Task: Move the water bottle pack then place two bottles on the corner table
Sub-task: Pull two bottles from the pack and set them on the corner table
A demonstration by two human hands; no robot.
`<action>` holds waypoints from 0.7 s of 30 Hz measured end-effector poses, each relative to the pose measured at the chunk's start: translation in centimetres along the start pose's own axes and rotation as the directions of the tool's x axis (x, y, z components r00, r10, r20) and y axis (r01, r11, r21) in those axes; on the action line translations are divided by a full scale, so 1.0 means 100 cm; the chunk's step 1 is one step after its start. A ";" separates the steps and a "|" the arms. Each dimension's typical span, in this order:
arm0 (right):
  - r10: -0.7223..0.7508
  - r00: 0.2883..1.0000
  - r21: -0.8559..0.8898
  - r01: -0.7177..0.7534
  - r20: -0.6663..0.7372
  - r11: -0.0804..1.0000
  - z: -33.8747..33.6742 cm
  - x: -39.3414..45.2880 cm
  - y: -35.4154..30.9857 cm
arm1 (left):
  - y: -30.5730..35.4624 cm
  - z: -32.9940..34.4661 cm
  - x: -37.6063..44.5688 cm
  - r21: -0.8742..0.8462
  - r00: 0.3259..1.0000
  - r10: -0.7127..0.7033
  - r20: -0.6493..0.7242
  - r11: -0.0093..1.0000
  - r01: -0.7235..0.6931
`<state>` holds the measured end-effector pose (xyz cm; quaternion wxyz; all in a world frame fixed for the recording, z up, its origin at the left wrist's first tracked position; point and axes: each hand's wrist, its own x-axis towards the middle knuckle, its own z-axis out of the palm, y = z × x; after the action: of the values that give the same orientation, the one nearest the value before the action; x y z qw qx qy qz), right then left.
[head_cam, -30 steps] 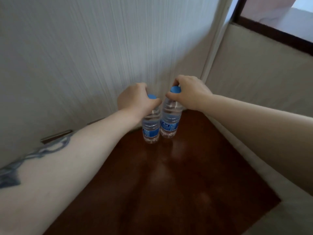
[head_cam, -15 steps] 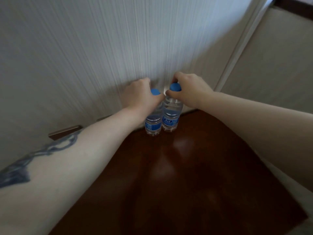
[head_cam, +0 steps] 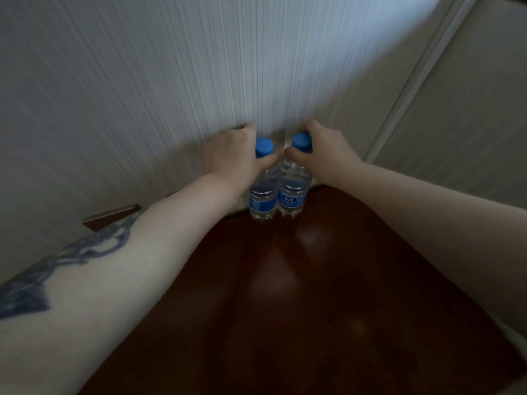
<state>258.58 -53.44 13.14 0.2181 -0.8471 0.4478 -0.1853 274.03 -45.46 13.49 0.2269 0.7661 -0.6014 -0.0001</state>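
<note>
Two clear water bottles with blue caps and blue labels stand upright side by side at the far edge of a dark glossy wooden corner table (head_cam: pixel 299 295). My left hand (head_cam: pixel 231 158) wraps the neck of the left bottle (head_cam: pixel 262 192), just under its cap. Around the neck of the right bottle (head_cam: pixel 293 189) my right hand (head_cam: pixel 328 155) is closed, thumb in front. The bottles touch each other and both bases rest on the tabletop. The bottle pack is out of view.
A white ribbed wall (head_cam: pixel 171 81) rises directly behind the bottles. A beige panel (head_cam: pixel 470 109) with a white trim strip meets it at the right. A small metal-edged ledge (head_cam: pixel 111 219) pokes out by my left forearm.
Both bottles moved farther back toward the wall and now stand on the table. My hands slid down from the caps to the necks. The view shifted and the window at upper right dropped out.
</note>
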 end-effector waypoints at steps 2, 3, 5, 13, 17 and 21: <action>0.033 0.999 0.032 -0.033 0.027 0.999 -0.002 -0.001 0.002 | -0.003 -0.004 -0.003 -0.035 1.000 0.010 0.011 0.999 -0.009; 0.047 0.998 0.045 -0.048 0.034 0.998 -0.002 -0.002 0.004 | -0.004 -0.006 -0.004 -0.061 1.000 0.010 0.006 0.998 -0.009; 0.063 0.997 0.060 -0.065 0.039 0.996 -0.002 -0.005 0.006 | -0.004 -0.010 -0.007 -0.130 1.000 -0.001 -0.020 0.992 -0.002; 0.098 0.995 0.142 -0.099 0.015 0.985 0.001 -0.010 0.005 | 0.005 -0.009 -0.009 -0.208 0.999 -0.045 -0.016 0.977 0.041; 0.099 0.995 0.111 -0.095 -0.027 0.989 0.003 -0.009 -0.001 | 0.009 -0.007 -0.010 -0.195 0.993 -0.094 -0.066 0.978 0.080; 0.096 0.995 0.082 -0.096 0.012 0.992 0.000 -0.005 -0.003 | 0.010 -0.002 -0.010 -0.179 0.996 -0.074 -0.053 0.982 0.063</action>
<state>258.55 -52.88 13.26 0.2630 -0.8157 0.4791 -0.1896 272.91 -44.64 13.69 0.3118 0.7628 -0.5652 -0.0386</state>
